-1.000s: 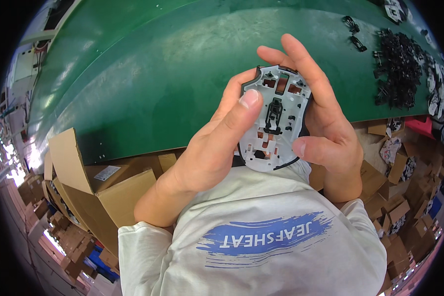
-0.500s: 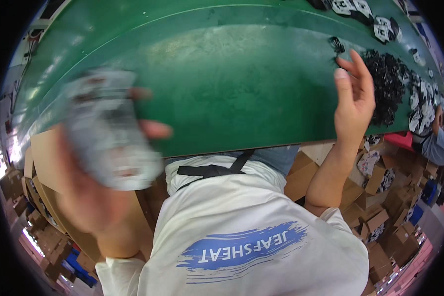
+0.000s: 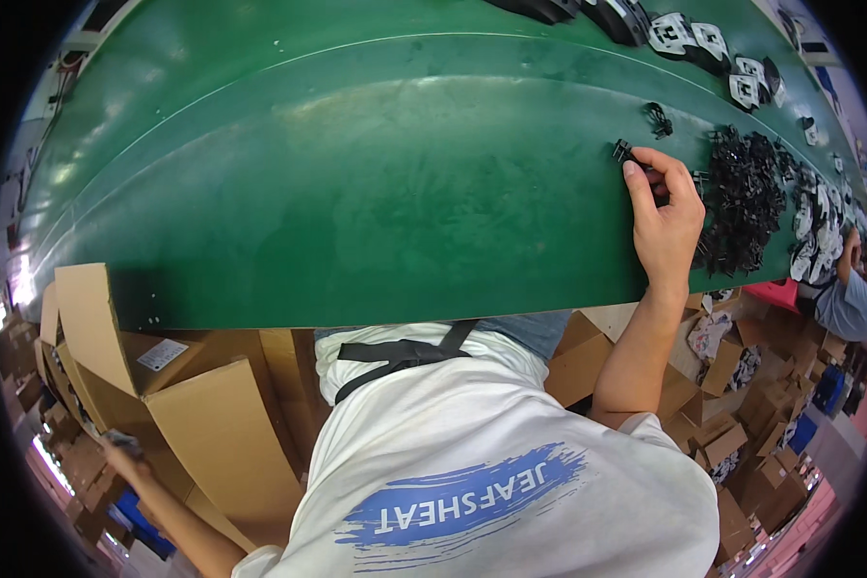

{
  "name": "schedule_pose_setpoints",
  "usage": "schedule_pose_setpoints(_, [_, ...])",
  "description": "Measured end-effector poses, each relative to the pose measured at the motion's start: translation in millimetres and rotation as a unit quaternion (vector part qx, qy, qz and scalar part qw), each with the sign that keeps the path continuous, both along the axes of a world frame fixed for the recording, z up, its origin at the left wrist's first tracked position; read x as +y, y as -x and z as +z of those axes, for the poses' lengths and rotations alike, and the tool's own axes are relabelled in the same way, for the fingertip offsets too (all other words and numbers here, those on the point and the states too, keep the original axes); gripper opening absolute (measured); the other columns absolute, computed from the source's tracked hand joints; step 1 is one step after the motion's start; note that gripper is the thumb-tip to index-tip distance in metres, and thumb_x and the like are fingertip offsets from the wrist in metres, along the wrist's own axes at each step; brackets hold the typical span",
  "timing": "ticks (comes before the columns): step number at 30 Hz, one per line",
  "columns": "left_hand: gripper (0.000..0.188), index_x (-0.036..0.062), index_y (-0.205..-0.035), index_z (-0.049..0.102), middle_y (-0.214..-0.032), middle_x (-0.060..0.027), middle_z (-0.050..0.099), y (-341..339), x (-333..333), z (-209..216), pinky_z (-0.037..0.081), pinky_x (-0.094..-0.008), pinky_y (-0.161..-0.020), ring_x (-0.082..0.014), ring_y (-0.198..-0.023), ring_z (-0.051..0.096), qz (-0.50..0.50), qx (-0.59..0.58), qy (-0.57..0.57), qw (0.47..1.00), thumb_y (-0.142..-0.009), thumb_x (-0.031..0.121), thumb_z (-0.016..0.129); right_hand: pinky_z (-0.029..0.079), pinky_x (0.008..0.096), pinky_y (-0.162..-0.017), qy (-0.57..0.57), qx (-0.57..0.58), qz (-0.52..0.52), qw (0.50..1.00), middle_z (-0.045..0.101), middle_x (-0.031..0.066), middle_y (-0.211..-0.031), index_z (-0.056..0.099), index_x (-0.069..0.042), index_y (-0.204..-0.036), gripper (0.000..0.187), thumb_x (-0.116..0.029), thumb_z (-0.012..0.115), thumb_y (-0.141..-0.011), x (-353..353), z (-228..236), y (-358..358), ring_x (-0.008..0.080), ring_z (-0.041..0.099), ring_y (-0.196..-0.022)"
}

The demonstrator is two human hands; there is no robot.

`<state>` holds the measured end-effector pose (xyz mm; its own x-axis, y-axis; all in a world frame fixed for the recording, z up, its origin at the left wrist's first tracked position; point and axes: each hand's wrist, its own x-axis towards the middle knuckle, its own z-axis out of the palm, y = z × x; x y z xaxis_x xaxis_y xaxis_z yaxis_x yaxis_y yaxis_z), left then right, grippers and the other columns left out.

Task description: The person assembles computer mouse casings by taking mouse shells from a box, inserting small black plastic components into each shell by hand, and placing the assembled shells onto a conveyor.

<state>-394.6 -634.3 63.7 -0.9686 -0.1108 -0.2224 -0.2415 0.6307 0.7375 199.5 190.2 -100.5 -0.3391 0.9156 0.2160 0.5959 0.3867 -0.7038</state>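
Note:
My right hand [image 3: 667, 207] is above the right part of the green table [image 3: 405, 183], pinching a small black plastic clip [image 3: 623, 150] between thumb and fingertips. Just beyond it lies a loose black clip [image 3: 658, 118], and to its right is a heap of similar black clips [image 3: 742, 202]. Far down at the left, beside an open cardboard box [image 3: 212, 424], my left hand [image 3: 125, 462] is stretched out low. Small in view, it grips a grey moulded piece [image 3: 123, 443] whose details are too small to make out.
White moulded parts [image 3: 816, 217] lie beyond the clip heap, and black-and-white shells [image 3: 684, 39] line the far right. A co-worker's arm [image 3: 850, 255] shows at the right edge. More cardboard boxes [image 3: 771, 462] stand on the floor at right.
My left hand has swung from above the table's left edge down and outward past the box, carrying the grey piece. The right hand, fingers apart and seemingly bare before, now pinches a black clip.

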Motion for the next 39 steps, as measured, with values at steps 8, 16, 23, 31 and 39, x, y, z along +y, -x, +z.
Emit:
schedule_pose_setpoints(8, [0.052,0.0022,-0.130,0.065,-0.116,-0.0098,0.069,-141.5,-47.5,-148.9,0.059,-0.0384,-0.084,-0.0221,-0.098,0.070,0.023,-0.044,0.095,0.994,-0.105,0.048,0.066,0.055,0.0348,-0.087,-0.154,-0.073,0.111,0.979,0.075,0.0089,-0.104,0.079,-0.007,-0.115,0.026,-0.008,0.082,-0.089,-10.2,17.7,12.2,0.0247,0.070,-0.090])
schedule_pose_setpoints(16, [0.053,0.0008,-0.129,0.065,-0.117,-0.0095,0.069,-62.2,29.2,-101.9,0.058,-0.0377,-0.083,-0.0211,-0.095,0.068,0.025,0.021,0.109,0.993,-0.105,0.048,0.066,0.049,0.0382,-0.082,-0.139,-0.053,0.143,0.979,0.070,0.0041,-0.092,0.080,-0.011,-0.120,0.026,-0.009,0.077,-0.094,-7.1,4.1,6.3,0.0239,0.065,-0.084])
schedule_pose_setpoints(23, [0.043,-0.0031,-0.146,0.059,-0.145,-0.0143,0.061,2.9,432.5,-12.5,0.047,-0.0385,-0.113,-0.0243,-0.131,0.061,-0.205,0.316,-0.101,0.921,-0.111,0.022,0.058,0.055,0.0372,-0.080,-0.056,0.024,0.010,0.998,0.074,0.0077,-0.091,0.076,-0.005,-0.100,0.013,-0.012,0.082,-0.091,-11.6,7.1,21.4,0.0230,0.069,-0.078])
schedule_pose_setpoints(31, [0.067,0.0198,-0.161,0.049,-0.163,-0.0168,0.047,-159.5,791.8,-83.8,0.042,-0.0483,-0.122,-0.0373,-0.146,0.050,-0.727,0.372,0.030,0.576,-0.098,0.008,0.070,0.054,0.0318,-0.069,-0.066,0.063,-0.004,0.996,0.073,0.0072,-0.089,0.077,-0.003,-0.098,0.009,-0.007,0.081,-0.092,-34.9,6.1,5.0,0.0177,0.065,-0.072])
schedule_pose_setpoints(39, [0.069,0.0131,-0.158,0.050,-0.149,-0.0213,0.056,-129.0,829.8,-109.5,0.044,-0.0478,-0.118,-0.0399,-0.134,0.056,-0.707,0.372,0.150,0.583,-0.097,0.029,0.076,0.054,0.0284,-0.076,0.116,0.205,0.046,0.971,0.075,0.0056,-0.094,0.074,0.001,-0.102,0.008,-0.003,0.077,-0.095,-78.2,3.6,-14.4,0.0115,0.067,-0.082])
